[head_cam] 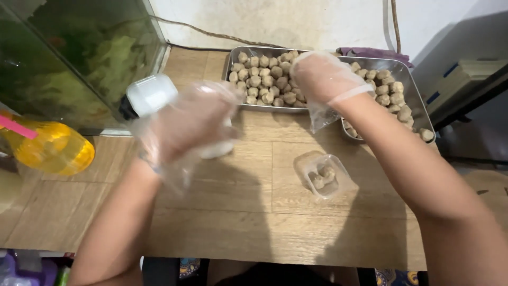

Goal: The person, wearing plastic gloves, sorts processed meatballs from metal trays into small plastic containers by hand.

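Yellow bottle [50,148] far left | gloved left hand [188,124] blurred over white container [153,95], fingers curled, grip unclear | small clear tub [323,175] with balls mid-table | gloved right hand [320,79], fingers bunched, over steel tray [415,98] of brown balls [267,79].

Home: fish tank [79,53], meatball trays [418,98], wooden table [238,212].

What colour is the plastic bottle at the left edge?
Translucent yellow-orange bottle with a pink part near its top, seen in the head view.
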